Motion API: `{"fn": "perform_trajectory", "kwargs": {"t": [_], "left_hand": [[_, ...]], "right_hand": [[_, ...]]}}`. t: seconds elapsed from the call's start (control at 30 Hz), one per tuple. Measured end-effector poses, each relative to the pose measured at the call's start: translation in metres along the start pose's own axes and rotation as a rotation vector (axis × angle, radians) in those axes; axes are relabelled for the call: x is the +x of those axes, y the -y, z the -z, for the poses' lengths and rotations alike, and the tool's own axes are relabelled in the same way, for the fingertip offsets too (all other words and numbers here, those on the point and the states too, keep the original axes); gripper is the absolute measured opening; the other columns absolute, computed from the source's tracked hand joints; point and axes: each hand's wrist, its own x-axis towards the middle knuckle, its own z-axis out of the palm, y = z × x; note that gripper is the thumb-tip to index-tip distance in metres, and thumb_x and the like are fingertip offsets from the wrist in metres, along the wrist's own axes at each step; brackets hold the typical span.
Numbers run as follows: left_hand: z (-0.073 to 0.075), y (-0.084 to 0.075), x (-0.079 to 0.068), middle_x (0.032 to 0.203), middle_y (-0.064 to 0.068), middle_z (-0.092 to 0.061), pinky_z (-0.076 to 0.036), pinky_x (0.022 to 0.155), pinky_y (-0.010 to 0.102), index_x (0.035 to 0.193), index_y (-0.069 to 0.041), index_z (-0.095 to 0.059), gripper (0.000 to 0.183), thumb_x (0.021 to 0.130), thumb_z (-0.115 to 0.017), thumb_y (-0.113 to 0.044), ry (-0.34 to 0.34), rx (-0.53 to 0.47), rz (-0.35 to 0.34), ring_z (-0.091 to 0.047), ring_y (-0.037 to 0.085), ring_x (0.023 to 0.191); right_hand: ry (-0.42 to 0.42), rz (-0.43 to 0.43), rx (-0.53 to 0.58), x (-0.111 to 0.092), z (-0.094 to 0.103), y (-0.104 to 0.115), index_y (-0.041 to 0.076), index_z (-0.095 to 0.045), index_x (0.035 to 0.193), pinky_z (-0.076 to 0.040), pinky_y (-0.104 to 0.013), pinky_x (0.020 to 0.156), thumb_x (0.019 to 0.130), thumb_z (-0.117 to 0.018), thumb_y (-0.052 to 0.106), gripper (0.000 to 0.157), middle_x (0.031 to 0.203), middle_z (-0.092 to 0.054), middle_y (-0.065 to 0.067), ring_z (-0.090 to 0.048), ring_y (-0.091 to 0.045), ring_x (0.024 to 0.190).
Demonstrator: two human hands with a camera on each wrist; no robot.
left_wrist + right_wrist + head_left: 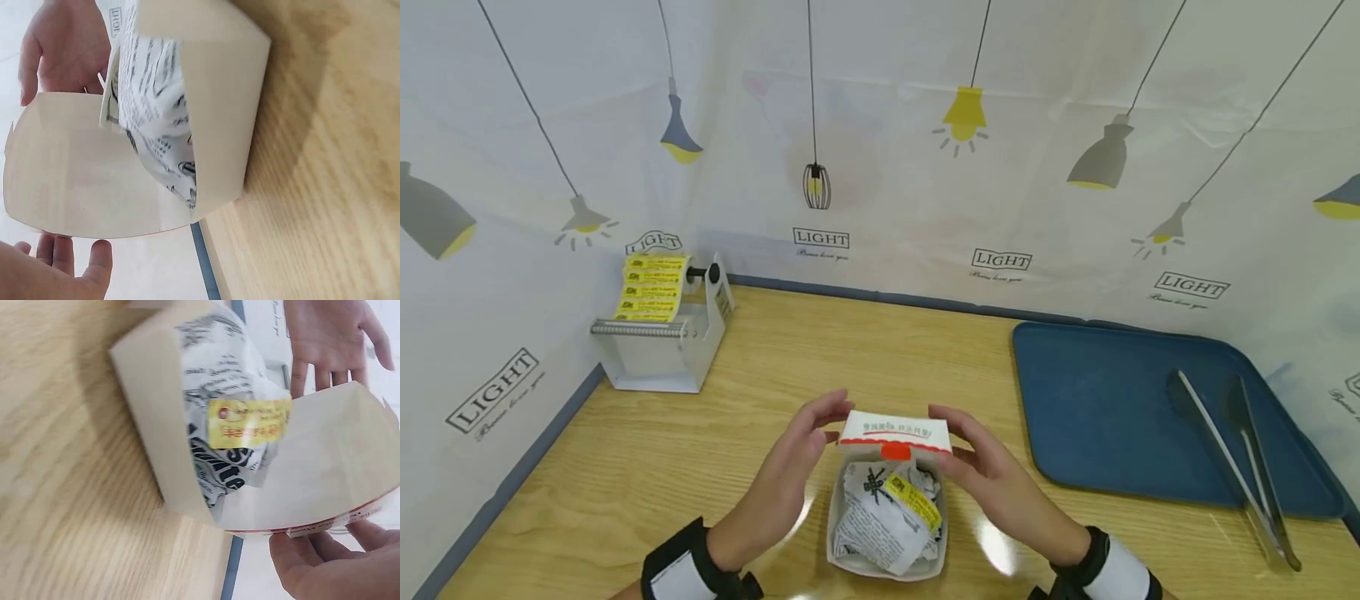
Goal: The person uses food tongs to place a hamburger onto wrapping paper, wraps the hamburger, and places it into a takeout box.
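Note:
A small white paper box (942,554) stands on the table with its hinged lid (895,427) raised. Inside lies a food item wrapped in printed white paper (876,521), with a yellow label (913,502) on it; the wrapping hides its kind. My left hand (790,467) is at the lid's left side, its fingers spread and loosely bent near the edge. On the opposite side my right hand (996,471) holds the lid's corner, thumb in front and index finger behind. In the right wrist view, the right fingertips (280,540) touch the lid's printed outer side.
A label dispenser (655,354) with a roll of yellow labels stands at the back left. To the right lies a blue tray (1097,408), with metal tongs (1232,467) resting across its front edge. A lamp-printed curtain (887,200) borders the wooden table (587,500).

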Motion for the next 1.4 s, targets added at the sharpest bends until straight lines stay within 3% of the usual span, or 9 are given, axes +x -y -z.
{"fn": "perform_trajectory", "kwargs": {"t": [0.1, 0.23, 0.4, 0.5, 0.67, 0.77, 1.0, 1.2, 1.4], "left_hand": [[-0.002, 0.0, -0.011, 0.144, 0.022, -0.043, -0.04, 0.105, 0.058, 0.146, -0.002, -0.035, 0.042, 0.105, -0.026, -0.006, 0.034, 0.024, -0.006, -0.04, 0.032, 0.13], [0.0, 0.004, -0.026, 0.143, 0.017, -0.046, -0.046, 0.102, 0.045, 0.141, -0.006, -0.043, 0.041, 0.101, -0.039, 0.0, 0.074, 0.115, -0.073, -0.043, 0.021, 0.129], [0.002, 0.011, -0.038, 0.139, 0.015, -0.047, -0.049, 0.099, 0.04, 0.138, -0.009, -0.047, 0.046, 0.094, -0.056, 0.0, 0.169, 0.209, -0.163, -0.042, 0.015, 0.128], [0.003, 0.014, -0.042, 0.141, 0.014, -0.045, -0.051, 0.099, 0.044, 0.14, -0.012, -0.046, 0.052, 0.091, -0.065, -0.01, 0.234, 0.255, -0.149, -0.041, 0.018, 0.129], [0.007, 0.021, -0.042, 0.161, 0.008, -0.026, -0.049, 0.102, 0.058, 0.154, -0.023, -0.027, 0.094, 0.077, -0.078, -0.039, 0.346, 0.626, -0.102, -0.024, 0.027, 0.143], [0.006, 0.028, -0.039, 0.166, 0.009, -0.016, -0.048, 0.105, 0.059, 0.158, -0.025, -0.015, 0.106, 0.075, -0.079, -0.042, 0.397, 0.776, -0.132, -0.013, 0.033, 0.149], [-0.001, 0.033, -0.036, 0.163, 0.013, -0.024, -0.057, 0.097, 0.05, 0.155, -0.027, -0.026, 0.095, 0.077, -0.08, -0.032, 0.392, 0.778, -0.191, -0.018, 0.034, 0.147], [-0.006, 0.031, -0.036, 0.162, 0.008, -0.026, -0.059, 0.096, 0.042, 0.151, -0.03, -0.033, 0.088, 0.077, -0.08, -0.028, 0.383, 0.775, -0.1, -0.022, 0.029, 0.147], [-0.008, 0.031, -0.037, 0.162, 0.006, -0.023, -0.057, 0.098, 0.045, 0.147, -0.03, -0.039, 0.08, 0.078, -0.078, -0.036, 0.418, 0.773, -0.032, -0.021, 0.029, 0.146]], "right_hand": [[0.004, 0.098, -0.159, -0.013, -0.005, -0.003, 0.01, -0.035, 0.149, -0.043, -0.066, 0.101, 0.099, -0.053, 0.018, 0.053, 0.154, -0.037, -0.023, -0.034, -0.039, 0.138], [-0.001, 0.21, -0.398, -0.028, -0.009, -0.007, 0.02, -0.038, 0.148, -0.049, -0.061, 0.097, 0.093, -0.061, 0.029, 0.06, 0.154, -0.042, -0.011, -0.038, -0.03, 0.138], [0.032, 0.257, -0.579, -0.041, -0.01, -0.015, 0.027, -0.04, 0.147, -0.053, -0.057, 0.096, 0.086, -0.067, 0.038, 0.068, 0.157, -0.039, -0.005, -0.04, -0.026, 0.139], [0.032, 0.317, -0.645, -0.044, -0.012, -0.021, 0.023, -0.042, 0.146, -0.056, -0.054, 0.093, 0.084, -0.069, 0.039, 0.069, 0.155, -0.041, -0.01, -0.042, -0.028, 0.137], [0.014, 0.317, -0.695, -0.045, -0.013, -0.026, 0.026, -0.043, 0.146, -0.057, -0.054, 0.092, 0.085, -0.066, 0.045, 0.068, 0.155, -0.043, -0.007, -0.044, -0.027, 0.136], [0.008, 0.316, -0.704, -0.046, -0.014, -0.027, 0.027, -0.044, 0.145, -0.057, -0.054, 0.092, 0.084, -0.066, 0.046, 0.068, 0.155, -0.044, -0.006, -0.045, -0.027, 0.136], [-0.01, 0.417, -0.779, -0.047, -0.017, -0.036, 0.022, -0.049, 0.143, -0.06, -0.052, 0.087, 0.082, -0.071, 0.044, 0.068, 0.151, -0.05, -0.009, -0.048, -0.029, 0.134], [-0.024, 0.472, -0.822, -0.046, -0.017, -0.043, 0.02, -0.05, 0.142, -0.06, -0.051, 0.088, 0.08, -0.074, 0.04, 0.069, 0.151, -0.051, -0.009, -0.047, -0.027, 0.135], [-0.021, 0.476, -0.814, -0.048, -0.019, -0.043, 0.024, -0.056, 0.137, -0.061, -0.05, 0.084, 0.081, -0.074, 0.039, 0.061, 0.15, -0.052, -0.008, -0.049, -0.028, 0.133]]}}
